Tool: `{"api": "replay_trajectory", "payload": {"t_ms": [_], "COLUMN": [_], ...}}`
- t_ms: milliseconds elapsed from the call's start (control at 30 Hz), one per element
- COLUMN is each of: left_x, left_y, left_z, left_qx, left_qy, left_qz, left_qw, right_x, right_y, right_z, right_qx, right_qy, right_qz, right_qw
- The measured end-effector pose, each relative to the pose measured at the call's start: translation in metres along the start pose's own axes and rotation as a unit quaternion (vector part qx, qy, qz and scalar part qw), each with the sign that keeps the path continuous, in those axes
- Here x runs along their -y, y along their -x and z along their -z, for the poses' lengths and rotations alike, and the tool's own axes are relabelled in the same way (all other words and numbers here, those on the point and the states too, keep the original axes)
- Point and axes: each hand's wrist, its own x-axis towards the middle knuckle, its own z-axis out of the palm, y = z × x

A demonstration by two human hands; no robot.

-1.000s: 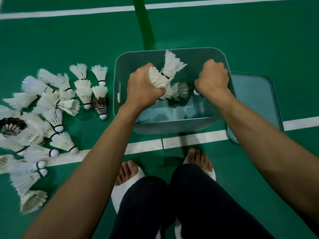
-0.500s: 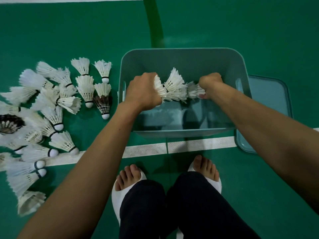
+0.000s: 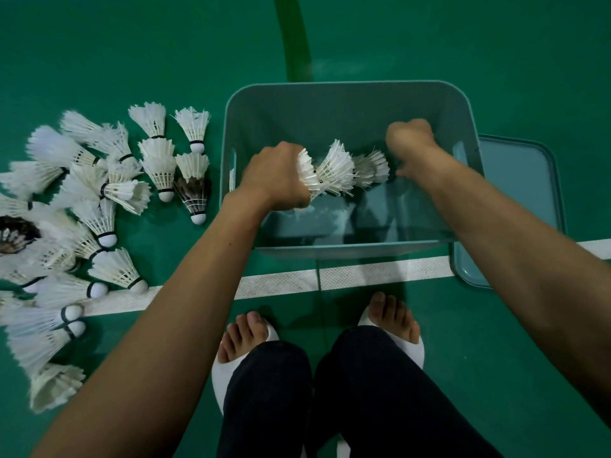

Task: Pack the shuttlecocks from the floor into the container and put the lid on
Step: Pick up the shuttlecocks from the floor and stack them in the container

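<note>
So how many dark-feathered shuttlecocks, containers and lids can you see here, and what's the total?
Dark-feathered shuttlecocks: 2
Container: 1
Lid: 1
Total: 4

The cork tips of the white feather shuttlecocks point(image 3: 334, 170) are buried inside the left grip point(image 3: 276, 180). Those of the duller grey-white shuttlecocks point(image 3: 372, 166) vanish behind the right grip point(image 3: 411, 143). The right forearm point(image 3: 496, 233) covers part of the flat teal plastic lid point(image 3: 519, 166). The heap of white shuttlecocks point(image 3: 49, 252) runs off the left edge, blurred there.
</note>
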Motion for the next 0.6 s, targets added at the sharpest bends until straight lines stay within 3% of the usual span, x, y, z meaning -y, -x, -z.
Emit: {"api": "replay_trajectory", "payload": {"t_ms": [133, 233, 300, 433, 533, 600], "left_x": [-0.005, -0.012, -0.015, -0.013, -0.01, -0.013], "left_y": [0.002, 0.005, 0.008, 0.013, 0.018, 0.021], "left_z": [0.002, 0.004, 0.005, 0.005, 0.009, 0.014], "left_qx": [0.004, 0.016, 0.028, 0.029, -0.04, -0.112], "left_qy": [-0.003, 0.003, 0.006, -0.013, -0.021, 0.013], "left_qz": [0.001, 0.007, 0.011, 0.04, 0.064, 0.085], "left_qw": [1.0, 1.0, 1.0, 0.999, 0.997, 0.99], "right_x": [0.001, 0.004, 0.004, 0.001, -0.004, -0.009], "right_y": [0.014, 0.036, 0.043, 0.042, 0.033, 0.033], "right_z": [0.016, 0.017, 0.013, 0.015, 0.03, 0.031], "right_qx": [0.06, 0.18, 0.211, 0.155, 0.053, 0.087], "right_qy": [0.066, 0.092, 0.104, 0.113, 0.119, 0.111], "right_qz": [0.084, 0.085, 0.079, 0.05, 0.047, 0.016], "right_qw": [0.992, 0.976, 0.969, 0.98, 0.99, 0.99]}}
